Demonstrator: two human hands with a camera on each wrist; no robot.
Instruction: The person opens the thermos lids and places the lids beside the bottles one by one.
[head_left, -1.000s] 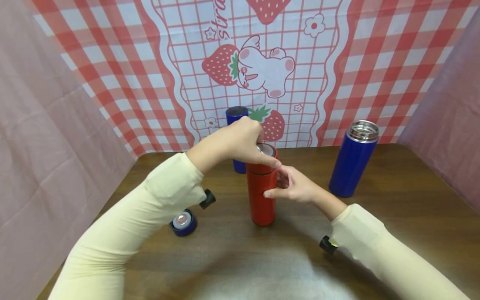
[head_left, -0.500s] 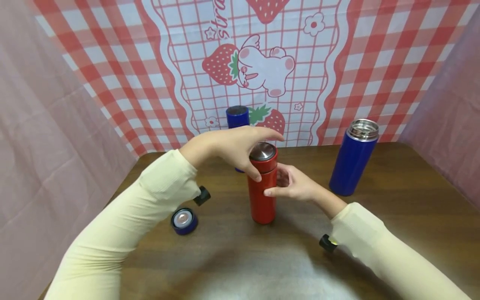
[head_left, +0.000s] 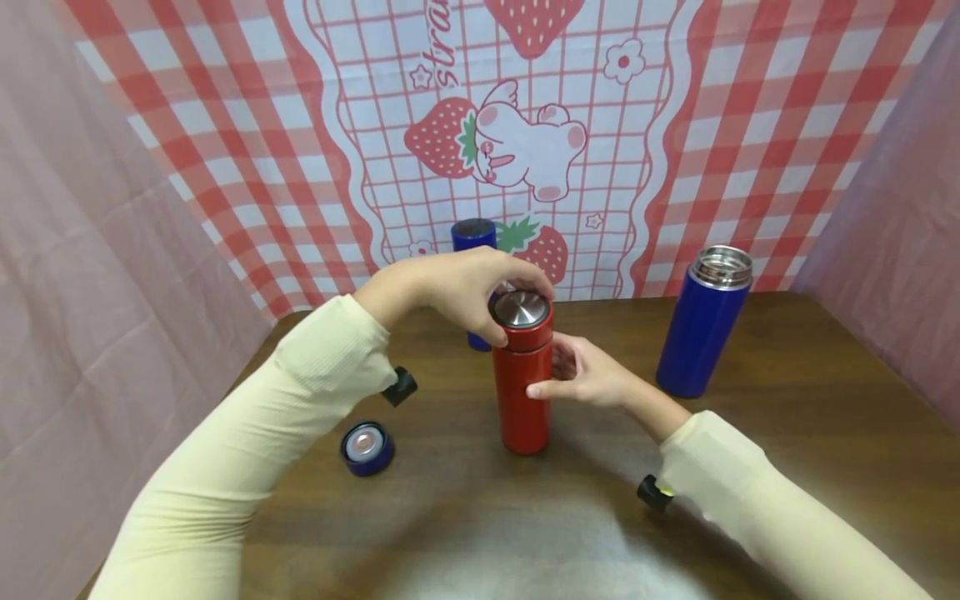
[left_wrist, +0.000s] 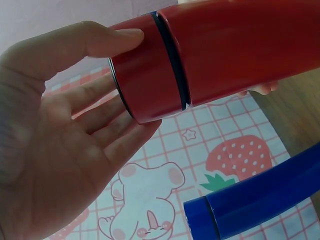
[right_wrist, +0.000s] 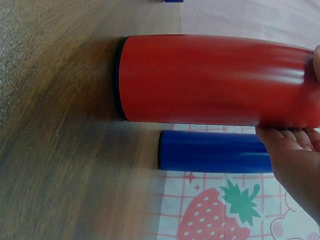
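Observation:
A red thermos flask stands upright on the wooden table. Its lid, red with a shiny metal top, sits on the body with a dark seam below it. My left hand reaches over from the left and grips the lid, thumb on the near side and fingers round the far side. On the body's right side, my right hand holds the flask between thumb and fingers; its fingertips are hidden behind it in the head view.
Behind the red flask stands a narrow blue flask, partly covered by my left hand. To the right is a wider blue flask without a lid, its steel mouth showing. A blue lid lies underside up on the table at left.
My left hand let go of the red flask's lid, its fingers spreading and turning round it, and now grips it again. The right hand has kept its hold on the body.

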